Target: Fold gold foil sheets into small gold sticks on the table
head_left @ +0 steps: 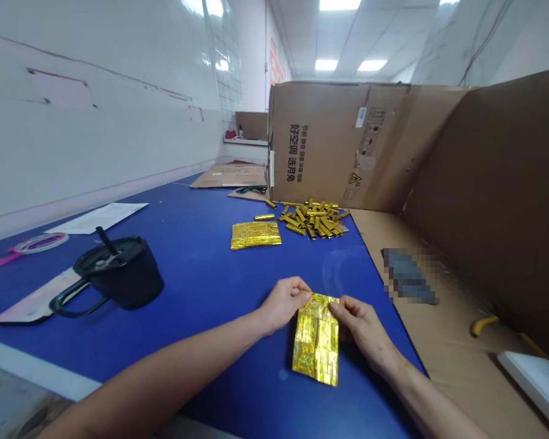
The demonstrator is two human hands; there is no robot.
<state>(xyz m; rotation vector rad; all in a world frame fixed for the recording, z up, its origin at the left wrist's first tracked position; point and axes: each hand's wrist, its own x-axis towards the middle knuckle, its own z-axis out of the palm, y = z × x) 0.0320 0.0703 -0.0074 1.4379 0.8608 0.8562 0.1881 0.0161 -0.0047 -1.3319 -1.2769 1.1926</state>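
Note:
A crinkled gold foil sheet (316,341) lies on the blue table (201,268) right in front of me. My left hand (284,302) pinches its far left corner with closed fingers. At the far right corner, my right hand (362,326) pinches the same sheet. Farther back rests another flat gold foil sheet (255,234). Behind that lies a pile of several small rolled gold foil sticks (313,217), with one loose stick (264,216) to the left of it.
A black lidded mug with a straw (119,274) stands at the left on a pale board (36,300). A tall cardboard box (343,143) and a cardboard wall (494,201) close the back and right. White paper (98,217), a tape roll (41,242), a white object (537,381).

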